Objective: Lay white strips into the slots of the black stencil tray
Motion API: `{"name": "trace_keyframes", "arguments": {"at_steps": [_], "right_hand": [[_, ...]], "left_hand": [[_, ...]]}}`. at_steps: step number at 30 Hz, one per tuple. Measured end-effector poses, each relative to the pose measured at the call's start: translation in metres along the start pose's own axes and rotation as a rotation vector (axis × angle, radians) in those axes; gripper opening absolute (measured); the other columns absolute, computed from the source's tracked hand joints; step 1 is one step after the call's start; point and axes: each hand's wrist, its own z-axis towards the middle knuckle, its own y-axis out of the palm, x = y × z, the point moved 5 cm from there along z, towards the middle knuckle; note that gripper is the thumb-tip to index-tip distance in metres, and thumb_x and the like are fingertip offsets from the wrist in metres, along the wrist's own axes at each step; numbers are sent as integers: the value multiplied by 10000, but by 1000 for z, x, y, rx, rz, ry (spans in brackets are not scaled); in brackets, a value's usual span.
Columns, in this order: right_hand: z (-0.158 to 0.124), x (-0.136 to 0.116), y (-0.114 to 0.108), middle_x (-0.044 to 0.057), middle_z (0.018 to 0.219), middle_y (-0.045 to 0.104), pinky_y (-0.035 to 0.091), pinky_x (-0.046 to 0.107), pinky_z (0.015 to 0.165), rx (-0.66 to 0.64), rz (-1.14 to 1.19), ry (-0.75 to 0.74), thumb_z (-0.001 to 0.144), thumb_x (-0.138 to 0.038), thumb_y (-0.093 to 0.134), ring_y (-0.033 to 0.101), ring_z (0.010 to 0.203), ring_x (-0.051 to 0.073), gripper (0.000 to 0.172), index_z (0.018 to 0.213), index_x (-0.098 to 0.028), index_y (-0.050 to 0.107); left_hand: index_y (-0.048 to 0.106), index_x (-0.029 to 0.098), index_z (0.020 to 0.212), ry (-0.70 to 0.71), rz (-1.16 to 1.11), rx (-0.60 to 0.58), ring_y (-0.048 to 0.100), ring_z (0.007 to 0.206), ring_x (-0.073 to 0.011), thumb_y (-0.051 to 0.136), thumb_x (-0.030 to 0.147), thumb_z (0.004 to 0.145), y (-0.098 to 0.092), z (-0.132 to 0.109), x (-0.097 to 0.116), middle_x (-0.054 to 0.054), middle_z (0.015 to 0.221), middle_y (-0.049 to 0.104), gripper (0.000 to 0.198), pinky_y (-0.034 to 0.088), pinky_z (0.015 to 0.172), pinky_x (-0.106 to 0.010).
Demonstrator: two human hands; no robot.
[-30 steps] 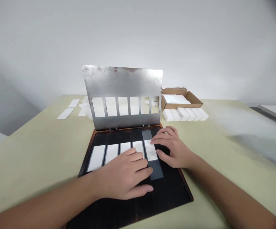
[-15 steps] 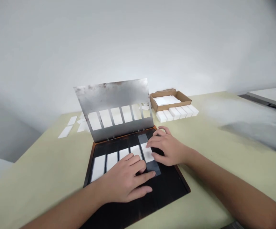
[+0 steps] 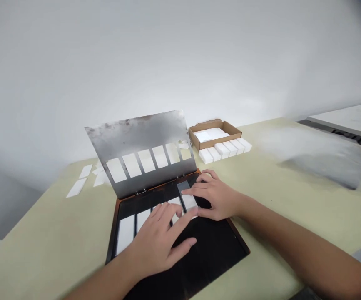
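Note:
A black tray with a brown rim lies on the table in front of me. Its hinged metal lid, cut with several rectangular windows, stands open at the back. White rectangular pieces lie side by side in the tray's slots. My left hand rests flat on the tray with fingers spread, its fingertips on the pieces near the middle. My right hand lies over the rightmost white piece, fingers stretched along it and pressing it down.
A shallow cardboard box of white sheets sits at the back right, with a row of white blocks in front of it. Loose white pieces lie at the back left. A grey blurred patch shows at the right.
The view has swung up and right, so the tray sits lower and tilted. My left fingers have spread out and moved up over the middle pieces. My right hand stays on the rightmost piece.

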Motion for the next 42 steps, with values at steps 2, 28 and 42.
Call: {"name": "trace_keyframes", "arguments": {"at_steps": [2,28,42], "right_hand": [[-1,1,-1,53,1157,761,230,515,1156,-12,6,19,940,-445,697,519,1122,279,528,1415,-225,632],[-3,0,-7,51,1213,747,241,523,1190,-145,-12,35,936,-496,682,503,1174,298,635,1491,-213,559],[-2,-3,-8,36,1207,774,270,561,1192,-127,-52,25,927,-493,691,541,1167,314,415,1268,-259,731]], "left_hand": [[637,141,1270,61,-38,43,509,901,-251,603,251,994,-3,-1,4,-116,1061,581,299,428,818,-426],[714,126,1160,156,-85,-34,568,698,-157,645,244,1033,4,4,12,2,804,643,186,440,663,-359],[700,140,1152,167,-69,7,562,695,-163,636,281,1041,2,5,13,-7,793,639,190,442,673,-333]]}}
